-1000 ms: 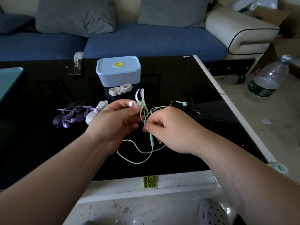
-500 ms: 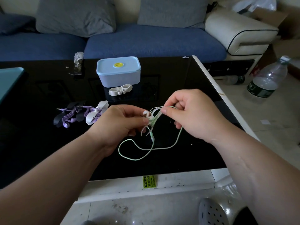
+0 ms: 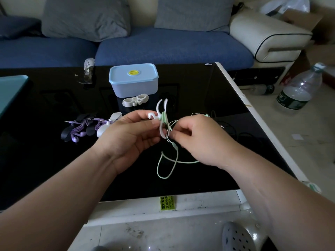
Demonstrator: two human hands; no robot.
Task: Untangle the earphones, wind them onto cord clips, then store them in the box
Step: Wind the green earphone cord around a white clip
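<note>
A glossy black glass tabletop with a white frame stands in front of a blue fabric sofa with soft grey cushions. On the glass, towards the sofa, sits a pale blue rectangular plastic box with rounded corners, its lid on and marked by a round yellow disc. Just in front of it lies a spare white cord clip, smooth and rounded with looped ends. To the left lies a bundle of purple earphones wound on a dark clip, with another white piece just beside it.

Above the middle of the table the left hand pinches a white plastic cord clip between thumb and curled fingers; the clip's two thin curved prongs stand up above the fingers. Mint-green earphones are partly wound round the clip's middle. The right hand, fingers curled, pinches the thin green cord just beside the clip. The unwound cord hangs below both hands in a slack loop over the glass, an inline piece showing on it. A clear plastic water bottle stands on the tiled floor to the right.
</note>
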